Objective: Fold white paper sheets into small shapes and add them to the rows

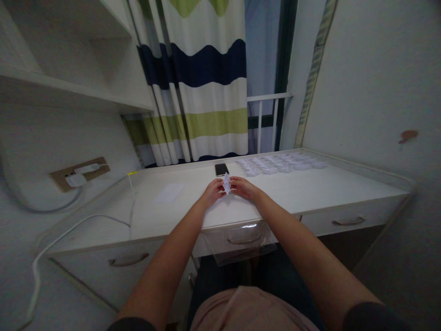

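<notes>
A small piece of folded white paper (226, 183) with a pointed top and bottom is held upright just above the desk. My left hand (214, 191) pinches it from the left side. From the right side, my right hand (242, 187) grips it with the fingertips. Parts of the paper's edges are hidden behind the fingers. A dark phone (221, 169) lies flat just behind the hands. Farther right, several folded white paper pieces (280, 164) sit in rows at the back of the desk. Left of my hands lie flat white paper sheets (168, 193).
The white desk (275, 197) has drawers along its front, with a clear plastic sheet (237, 248) hanging over the middle one. At left, a white cable (82, 223) crosses the desk, and plugs (76, 179) sit in a wall socket. A striped curtain (213, 96) hangs behind.
</notes>
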Demonstrator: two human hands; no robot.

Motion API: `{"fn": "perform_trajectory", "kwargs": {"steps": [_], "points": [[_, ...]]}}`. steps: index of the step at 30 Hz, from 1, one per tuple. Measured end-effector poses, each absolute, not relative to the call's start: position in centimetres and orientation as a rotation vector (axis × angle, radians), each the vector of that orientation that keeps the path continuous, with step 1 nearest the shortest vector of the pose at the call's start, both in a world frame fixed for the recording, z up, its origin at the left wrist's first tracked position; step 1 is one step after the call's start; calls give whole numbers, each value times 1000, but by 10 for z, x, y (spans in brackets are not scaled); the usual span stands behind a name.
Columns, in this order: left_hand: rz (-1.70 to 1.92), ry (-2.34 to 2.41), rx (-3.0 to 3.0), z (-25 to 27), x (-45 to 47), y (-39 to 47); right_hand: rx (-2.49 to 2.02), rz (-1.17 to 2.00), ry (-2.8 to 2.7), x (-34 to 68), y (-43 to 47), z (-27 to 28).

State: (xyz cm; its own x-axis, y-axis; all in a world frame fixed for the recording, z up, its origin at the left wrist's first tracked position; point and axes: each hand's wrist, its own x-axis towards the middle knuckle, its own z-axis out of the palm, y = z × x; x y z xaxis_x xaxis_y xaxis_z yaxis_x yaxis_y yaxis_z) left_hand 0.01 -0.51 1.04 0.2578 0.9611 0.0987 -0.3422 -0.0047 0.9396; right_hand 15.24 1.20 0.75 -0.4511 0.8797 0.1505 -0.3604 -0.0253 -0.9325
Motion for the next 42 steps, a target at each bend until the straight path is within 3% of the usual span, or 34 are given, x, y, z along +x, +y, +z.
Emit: {"fn": "perform_trajectory", "kwargs": {"steps": [17, 24, 42], "points": [[1216, 764, 1154, 8, 0, -3, -663, 1615, -1302, 153, 14, 6], [1199, 890, 1164, 9, 1, -4, -820, 1348, -1260, 156, 17, 7], [1362, 1065, 1131, 2, 2, 10, -1001, 1115, -971, 161, 34, -4]]}}
